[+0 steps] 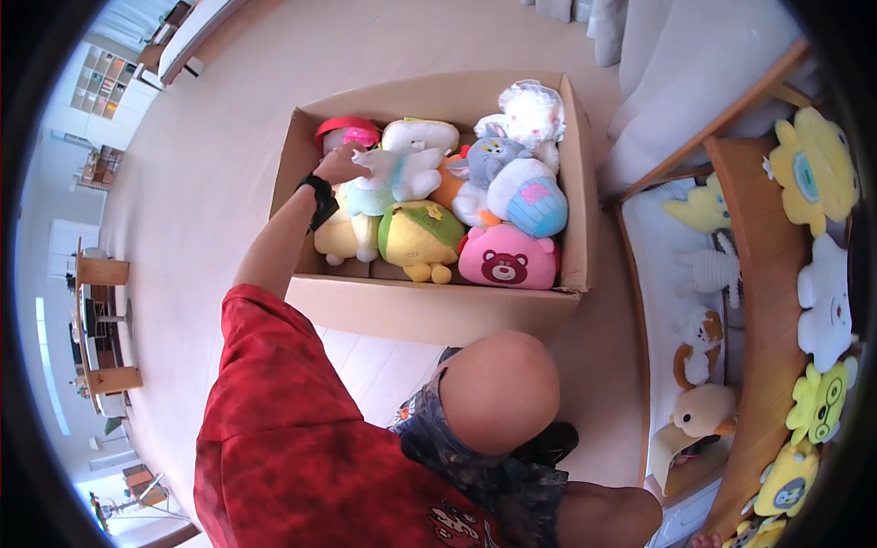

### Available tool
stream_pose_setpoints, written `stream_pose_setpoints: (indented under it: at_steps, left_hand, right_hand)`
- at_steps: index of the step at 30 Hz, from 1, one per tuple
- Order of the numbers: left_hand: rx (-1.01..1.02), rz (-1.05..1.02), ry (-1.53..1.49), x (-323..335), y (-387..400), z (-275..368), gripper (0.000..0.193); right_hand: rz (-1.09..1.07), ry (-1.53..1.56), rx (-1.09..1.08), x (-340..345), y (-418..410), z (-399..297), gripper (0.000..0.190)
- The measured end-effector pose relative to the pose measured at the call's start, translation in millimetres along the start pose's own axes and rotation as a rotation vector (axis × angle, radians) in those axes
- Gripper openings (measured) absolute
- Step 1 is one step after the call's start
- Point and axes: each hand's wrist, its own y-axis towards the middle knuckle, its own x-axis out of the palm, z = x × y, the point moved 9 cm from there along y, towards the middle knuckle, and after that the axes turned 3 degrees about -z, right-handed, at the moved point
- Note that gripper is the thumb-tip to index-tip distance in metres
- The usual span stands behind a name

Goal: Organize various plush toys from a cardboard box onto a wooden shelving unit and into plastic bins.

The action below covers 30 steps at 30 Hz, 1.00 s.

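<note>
My left hand (pixel 341 164), with a black watch (pixel 318 198) on its wrist, reaches into an open cardboard box (pixel 425 308). Its fingers close on the end of a white plush toy (pixel 411 175) lying on top of other plush toys. Beside the hand are a red headband-like item (pixel 349 125) and a pale yellow plush (pixel 346 233). A green-and-yellow plush (pixel 419 236), a pink bear-face plush (pixel 508 257), a grey cat plush (pixel 497 161) and a blue-and-white cupcake plush (pixel 531 202) fill the rest. Only fingertips of my right hand (pixel 706 541) show, at the shelf's lower edge.
To the right stands a wooden shelf (pixel 740 274) bearing several plush toys, among them a white one (pixel 825 301) and a yellow one (pixel 812 168). Grey-white curtains (pixel 685 68) hang behind it. My bent knee (pixel 500 390) is close to the box's near side.
</note>
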Motion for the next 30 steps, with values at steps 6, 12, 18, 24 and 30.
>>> stream_pose_setpoints:
  at_steps: [6,12,18,24,30]
  left_hand:
    - [-0.361,-0.173,-0.624,53,-16,-14,0.111]
    - [-0.17,0.215,-0.642,4,3,-44,0.094]
    - [0.752,0.218,-0.387,-134,-128,213,0.084]
    - [1.258,0.223,-0.181,-118,-270,373,0.091]
    - [1.518,0.461,-0.492,-146,-336,390,0.101]
  right_hand:
    - [0.173,-0.202,0.115,-5,16,-9,0.041]
    - [-0.101,-0.11,0.01,101,124,-67,0.026]
    - [-0.176,-0.316,-0.19,192,172,-182,0.011]
    - [-0.563,-0.214,-0.53,332,184,-268,0.073]
    - [-0.255,-0.21,-0.775,260,174,-345,0.067]
